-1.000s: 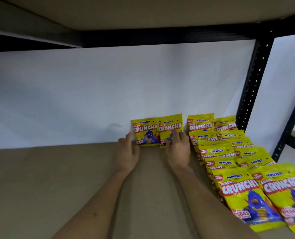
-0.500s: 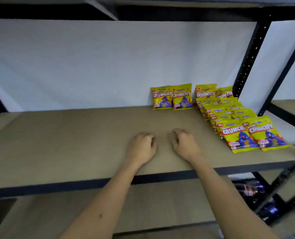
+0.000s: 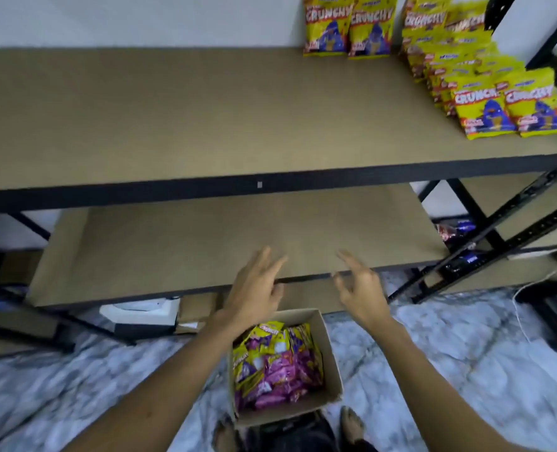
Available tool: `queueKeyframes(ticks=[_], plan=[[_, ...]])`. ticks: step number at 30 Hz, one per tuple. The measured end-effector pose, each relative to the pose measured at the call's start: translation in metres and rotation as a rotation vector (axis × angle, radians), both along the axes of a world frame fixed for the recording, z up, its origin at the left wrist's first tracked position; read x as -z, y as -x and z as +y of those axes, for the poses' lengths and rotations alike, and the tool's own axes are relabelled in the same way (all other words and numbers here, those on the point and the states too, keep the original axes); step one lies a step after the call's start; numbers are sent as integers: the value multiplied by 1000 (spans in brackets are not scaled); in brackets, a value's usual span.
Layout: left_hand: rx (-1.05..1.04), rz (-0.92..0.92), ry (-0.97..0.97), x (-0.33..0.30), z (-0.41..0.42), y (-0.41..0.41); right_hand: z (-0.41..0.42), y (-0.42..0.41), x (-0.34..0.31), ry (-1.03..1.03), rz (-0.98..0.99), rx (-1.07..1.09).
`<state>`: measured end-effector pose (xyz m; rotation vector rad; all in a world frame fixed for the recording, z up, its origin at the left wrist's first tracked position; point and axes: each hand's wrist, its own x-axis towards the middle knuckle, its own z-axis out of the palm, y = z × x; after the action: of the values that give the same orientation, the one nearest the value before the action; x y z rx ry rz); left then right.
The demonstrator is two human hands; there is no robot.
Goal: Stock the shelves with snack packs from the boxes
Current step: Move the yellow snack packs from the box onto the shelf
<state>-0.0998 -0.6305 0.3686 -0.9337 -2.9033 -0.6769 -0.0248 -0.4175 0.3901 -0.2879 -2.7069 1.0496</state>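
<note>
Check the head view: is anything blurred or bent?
Head view: motion blur smears both hands, left hand and right hand, and the stacked snack packs; wide-angle lens bows the shelf edge; the box stays fairly readable.

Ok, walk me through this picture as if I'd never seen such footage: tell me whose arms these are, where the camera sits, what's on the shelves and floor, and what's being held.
There is no machine here. A person wears a wide-angle camera on the head, so you look forward and down along their own arms. The left hand and the right hand hang open in the air with spread fingers, holding nothing. Below them, on the floor, stands an open cardboard box holding yellow and pink snack packs. On the upper shelf, at its right end, yellow Crunchy packs are set out in rows, with two more against the back wall. The lower shelf is brown board too.
</note>
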Motion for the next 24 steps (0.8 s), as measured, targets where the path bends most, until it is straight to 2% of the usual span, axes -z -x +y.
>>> queueKeyframes(ticks=[2,5,9,13,17,24], plan=[[-59,-216,21,39,-21,-14,-5,-19,29,50,-195,23],[-145,-446,60,86,-42,-32,-6,-36,71,138,-372,33],[-271,-645,101,139,-54,-70,-1,-63,136,179,-673,-32],[-412,-801,108,199,-41,-112,18,-100,202,152,-852,-39],[-442,-920,129,252,-19,-126,25,-124,267,142,-980,-54],[-432,-880,125,360,15,-112,32,-127,378,191,-1028,-26]])
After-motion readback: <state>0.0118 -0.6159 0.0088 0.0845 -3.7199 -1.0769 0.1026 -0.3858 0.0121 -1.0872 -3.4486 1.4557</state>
